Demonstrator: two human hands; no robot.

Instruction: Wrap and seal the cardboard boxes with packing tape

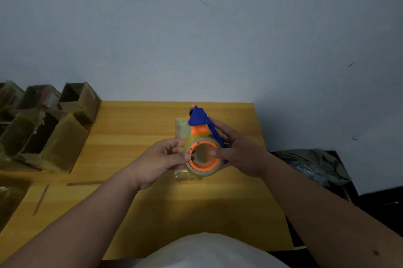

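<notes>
Both hands at frame centre on the dispenser (202,137): right hand (237,154) fingers curl round its side, left hand (163,158) pinches at the roll edge. It's above a taped box (182,128) on the bench (130,128); more boxes (50,124) at left.

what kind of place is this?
Likely a small makeshift packing station, not a warehouse: a wooden table against a bare wall, taped cardboard boxes piled at left, tape dispenser in hand.

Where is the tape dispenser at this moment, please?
In the head view the tape dispenser is at the centre of the wooden table, held between the left hand and right hand, above a taped box.
</notes>
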